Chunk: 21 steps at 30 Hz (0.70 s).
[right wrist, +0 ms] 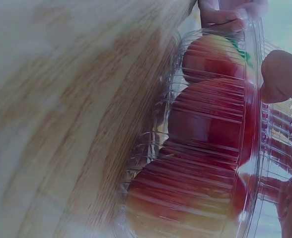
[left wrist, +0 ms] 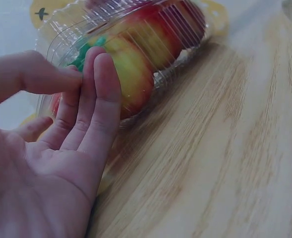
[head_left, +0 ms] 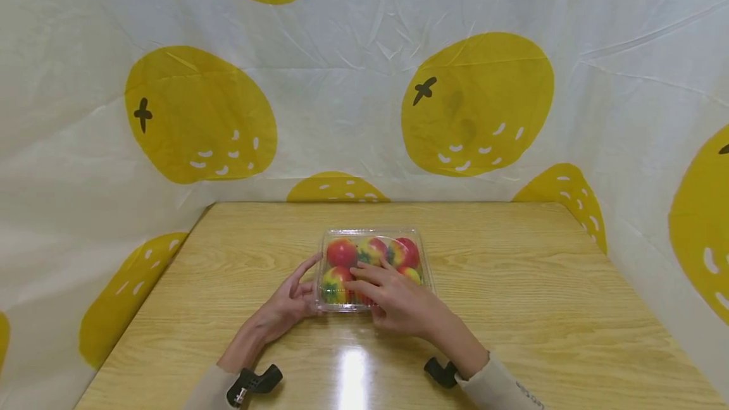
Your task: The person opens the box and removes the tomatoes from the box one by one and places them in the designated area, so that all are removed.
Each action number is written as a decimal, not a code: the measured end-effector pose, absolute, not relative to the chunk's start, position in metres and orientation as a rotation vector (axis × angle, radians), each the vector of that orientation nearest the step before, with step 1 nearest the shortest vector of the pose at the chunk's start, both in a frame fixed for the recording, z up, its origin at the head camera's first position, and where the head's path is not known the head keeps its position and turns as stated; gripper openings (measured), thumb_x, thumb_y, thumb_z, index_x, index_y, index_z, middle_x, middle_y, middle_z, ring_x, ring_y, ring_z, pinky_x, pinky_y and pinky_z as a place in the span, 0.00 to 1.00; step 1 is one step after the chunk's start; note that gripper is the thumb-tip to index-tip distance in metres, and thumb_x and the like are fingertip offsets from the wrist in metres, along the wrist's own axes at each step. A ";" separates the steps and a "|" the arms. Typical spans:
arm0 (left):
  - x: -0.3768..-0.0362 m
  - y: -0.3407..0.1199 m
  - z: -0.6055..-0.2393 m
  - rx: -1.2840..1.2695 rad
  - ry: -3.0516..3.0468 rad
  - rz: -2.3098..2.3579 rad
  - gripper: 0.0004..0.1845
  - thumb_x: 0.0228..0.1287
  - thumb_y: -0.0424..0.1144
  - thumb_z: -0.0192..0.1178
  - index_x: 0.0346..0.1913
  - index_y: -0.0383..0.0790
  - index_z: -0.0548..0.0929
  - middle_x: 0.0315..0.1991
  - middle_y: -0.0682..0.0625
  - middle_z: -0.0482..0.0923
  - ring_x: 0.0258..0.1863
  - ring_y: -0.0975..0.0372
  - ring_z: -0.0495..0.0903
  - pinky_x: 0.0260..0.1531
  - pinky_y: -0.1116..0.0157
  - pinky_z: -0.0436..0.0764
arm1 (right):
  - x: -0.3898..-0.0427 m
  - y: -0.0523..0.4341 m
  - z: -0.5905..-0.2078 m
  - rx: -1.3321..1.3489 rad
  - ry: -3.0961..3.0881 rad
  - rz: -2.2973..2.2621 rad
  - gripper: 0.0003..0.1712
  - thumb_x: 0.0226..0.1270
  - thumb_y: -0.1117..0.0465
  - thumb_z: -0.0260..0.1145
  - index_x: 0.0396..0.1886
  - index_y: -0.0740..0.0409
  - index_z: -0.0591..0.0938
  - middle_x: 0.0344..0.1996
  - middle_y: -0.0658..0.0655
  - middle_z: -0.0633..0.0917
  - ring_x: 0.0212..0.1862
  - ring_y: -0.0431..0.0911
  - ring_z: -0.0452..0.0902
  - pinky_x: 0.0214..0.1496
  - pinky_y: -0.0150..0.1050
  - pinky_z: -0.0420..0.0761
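A clear plastic clamshell box (head_left: 370,231) stands shut in the middle of the wooden table (head_left: 512,309). Inside it lie several red, yellow and green fruits (head_left: 342,252). My left hand (head_left: 310,280) lies on the table at the box's left side, its straight fingers touching the wall. In the left wrist view the fingertips (left wrist: 99,69) press against the ribbed plastic (left wrist: 151,29). My right hand (head_left: 376,283) rests flat on the lid, fingers spread over the near half. The right wrist view shows the box (right wrist: 210,148) close up, with one fingertip (right wrist: 285,74) at the lid's edge.
A white cloth with big yellow fruit prints (head_left: 478,106) hangs close behind and on both sides of the table. A bright glare patch (head_left: 353,372) lies near the front edge. Black wrist mounts (head_left: 253,383) show by my sleeves.
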State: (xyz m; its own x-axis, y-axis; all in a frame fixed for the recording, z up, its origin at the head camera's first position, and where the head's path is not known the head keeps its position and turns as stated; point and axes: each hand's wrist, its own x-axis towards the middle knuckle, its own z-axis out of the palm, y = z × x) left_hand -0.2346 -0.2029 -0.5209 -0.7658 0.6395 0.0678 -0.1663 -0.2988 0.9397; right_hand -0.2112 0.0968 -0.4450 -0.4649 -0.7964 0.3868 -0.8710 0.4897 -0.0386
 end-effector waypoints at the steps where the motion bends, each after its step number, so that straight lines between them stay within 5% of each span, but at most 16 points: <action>1: -0.235 -0.203 -0.520 0.594 1.431 2.102 0.53 0.64 0.22 0.53 0.85 0.53 0.39 0.59 0.46 0.82 0.49 0.59 0.87 0.53 0.59 0.85 | -0.212 0.097 -0.445 1.405 -2.416 0.330 0.37 0.52 0.67 0.75 0.66 0.50 0.81 0.66 0.58 0.81 0.72 0.53 0.75 0.74 0.62 0.68; 8: -0.233 -0.204 -0.515 0.550 1.363 2.128 0.49 0.65 0.25 0.47 0.85 0.53 0.39 0.63 0.46 0.79 0.55 0.56 0.85 0.58 0.57 0.83 | -0.213 0.097 -0.447 1.411 -2.386 0.353 0.38 0.50 0.67 0.75 0.66 0.51 0.81 0.67 0.58 0.81 0.71 0.53 0.76 0.72 0.63 0.71; 21: -0.232 -0.206 -0.513 0.505 1.339 2.133 0.50 0.67 0.24 0.49 0.85 0.55 0.40 0.65 0.44 0.76 0.55 0.56 0.83 0.57 0.58 0.83 | -0.212 0.096 -0.447 1.396 -2.377 0.351 0.36 0.51 0.67 0.74 0.65 0.51 0.81 0.66 0.58 0.82 0.70 0.53 0.76 0.71 0.64 0.72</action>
State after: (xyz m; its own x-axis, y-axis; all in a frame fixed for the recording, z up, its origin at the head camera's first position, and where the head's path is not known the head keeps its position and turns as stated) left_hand -0.2315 -0.2056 -0.5128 -0.7692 0.6387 0.0180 -0.2617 -0.3406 0.9031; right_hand -0.2123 0.0956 -0.4467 -0.4465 -0.7868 0.4262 -0.8763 0.4808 -0.0306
